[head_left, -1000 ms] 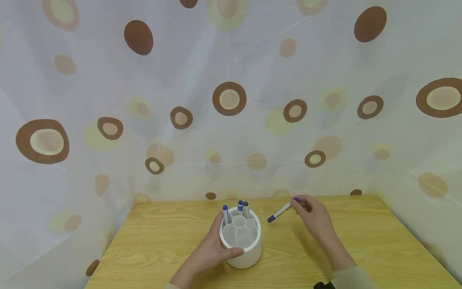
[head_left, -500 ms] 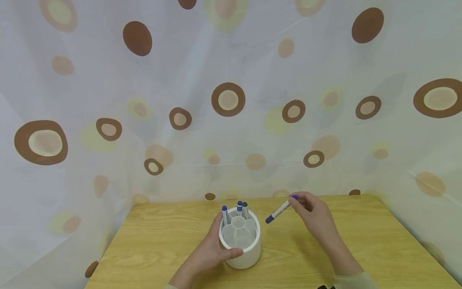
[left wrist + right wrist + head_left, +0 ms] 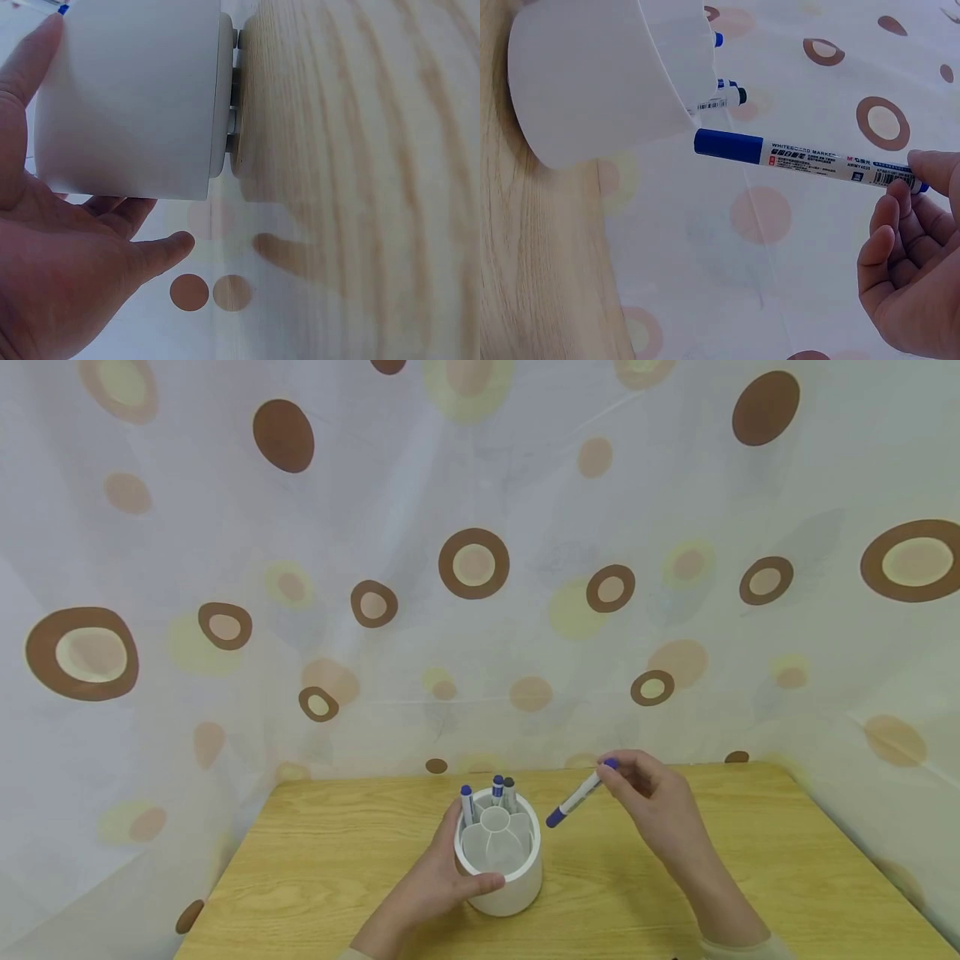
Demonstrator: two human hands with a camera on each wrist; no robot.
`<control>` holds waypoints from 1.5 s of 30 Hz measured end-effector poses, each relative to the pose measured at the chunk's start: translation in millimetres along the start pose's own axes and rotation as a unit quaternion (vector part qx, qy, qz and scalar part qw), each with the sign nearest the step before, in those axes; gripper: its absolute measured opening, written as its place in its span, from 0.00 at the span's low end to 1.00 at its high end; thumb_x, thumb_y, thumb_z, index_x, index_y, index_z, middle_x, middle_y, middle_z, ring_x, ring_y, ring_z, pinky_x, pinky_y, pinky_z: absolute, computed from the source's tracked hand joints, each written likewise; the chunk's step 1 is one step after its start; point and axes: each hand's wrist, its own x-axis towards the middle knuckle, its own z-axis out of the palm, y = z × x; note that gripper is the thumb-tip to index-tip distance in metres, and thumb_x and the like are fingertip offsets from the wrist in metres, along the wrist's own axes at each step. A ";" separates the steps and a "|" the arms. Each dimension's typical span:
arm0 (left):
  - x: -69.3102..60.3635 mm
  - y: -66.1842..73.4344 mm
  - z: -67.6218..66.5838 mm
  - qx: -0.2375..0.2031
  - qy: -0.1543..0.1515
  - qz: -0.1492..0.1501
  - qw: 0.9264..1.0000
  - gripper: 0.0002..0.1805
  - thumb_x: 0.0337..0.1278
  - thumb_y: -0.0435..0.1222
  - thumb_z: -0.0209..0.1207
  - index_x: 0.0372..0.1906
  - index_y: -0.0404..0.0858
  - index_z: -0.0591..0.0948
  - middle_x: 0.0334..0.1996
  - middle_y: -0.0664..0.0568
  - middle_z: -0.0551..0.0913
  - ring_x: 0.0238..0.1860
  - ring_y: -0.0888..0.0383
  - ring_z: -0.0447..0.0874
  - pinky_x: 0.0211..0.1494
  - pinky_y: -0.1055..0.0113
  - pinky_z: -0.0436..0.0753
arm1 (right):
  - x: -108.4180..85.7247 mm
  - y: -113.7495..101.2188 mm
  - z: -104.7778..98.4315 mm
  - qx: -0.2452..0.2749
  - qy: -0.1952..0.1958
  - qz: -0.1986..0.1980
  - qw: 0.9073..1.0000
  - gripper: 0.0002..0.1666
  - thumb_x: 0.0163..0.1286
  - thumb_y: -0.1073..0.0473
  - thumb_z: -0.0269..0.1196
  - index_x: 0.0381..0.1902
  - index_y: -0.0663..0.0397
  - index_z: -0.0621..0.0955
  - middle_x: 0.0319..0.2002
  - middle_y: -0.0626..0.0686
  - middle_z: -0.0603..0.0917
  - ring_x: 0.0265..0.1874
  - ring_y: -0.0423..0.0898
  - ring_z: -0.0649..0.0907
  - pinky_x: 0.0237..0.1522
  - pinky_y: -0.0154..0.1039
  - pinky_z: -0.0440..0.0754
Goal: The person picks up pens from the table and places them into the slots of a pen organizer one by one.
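Note:
A round white pen holder (image 3: 502, 893) with petal-shaped compartments stands on the table. My left hand (image 3: 431, 889) grips its left side, thumb across the near side and fingers round the back. Inside, at the far left, stand two blue-capped markers (image 3: 468, 806) and a dark-capped marker (image 3: 510, 795). To the right of the holder, my right hand (image 3: 660, 810) pinches a blue whiteboard marker (image 3: 810, 159) by its rear end. That marker is tilted, its blue cap pointing down and left towards the holder, apart from the rim.
The wood-grain table (image 3: 322, 860) extends to both sides of the holder. Behind it and at the sides hangs a pale curtain (image 3: 405, 710) with brown and yellow circles. In the left wrist view, small feet (image 3: 234, 120) show under the holder.
My right hand has risen slightly, and the marker's capped end has shifted a little left and down, closer to the holder. The left hand and holder stay in place.

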 end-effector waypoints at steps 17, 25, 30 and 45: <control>2.6 -4.8 -0.5 0.004 -0.003 0.002 1.000 0.73 0.56 0.50 0.83 0.91 0.47 0.41 0.86 0.41 0.60 0.80 0.35 0.66 0.81 0.28 0.60 | -7.5 -8.4 17.6 0.025 -0.019 -0.020 0.999 0.11 0.83 0.53 0.69 0.53 0.52 0.89 0.42 0.51 0.88 0.39 0.48 0.83 0.42 0.34 0.84; 0.2 -1.8 -0.2 0.005 -0.003 0.011 1.000 0.72 0.57 0.49 0.83 0.91 0.49 0.42 0.85 0.40 0.62 0.79 0.35 0.67 0.80 0.27 0.63 | -8.1 -10.7 27.5 0.013 -0.030 -0.023 0.999 0.11 0.81 0.52 0.71 0.54 0.49 0.90 0.41 0.52 0.88 0.38 0.46 0.83 0.40 0.34 0.84; -1.3 -0.8 -0.2 0.001 -0.006 0.013 1.000 0.72 0.57 0.48 0.83 0.92 0.48 0.41 0.85 0.40 0.61 0.79 0.35 0.68 0.79 0.27 0.64 | -9.6 -9.1 35.3 0.002 -0.044 -0.017 0.999 0.12 0.80 0.51 0.71 0.55 0.48 0.90 0.39 0.47 0.87 0.38 0.46 0.83 0.40 0.35 0.83; 1.1 -3.3 -1.1 0.000 -0.009 0.015 1.000 0.72 0.58 0.50 0.82 0.91 0.48 0.41 0.84 0.42 0.63 0.78 0.37 0.69 0.80 0.29 0.63 | -9.9 -4.1 49.3 0.006 -0.085 0.007 0.996 0.14 0.80 0.50 0.71 0.57 0.48 0.90 0.40 0.49 0.88 0.39 0.45 0.84 0.40 0.36 0.82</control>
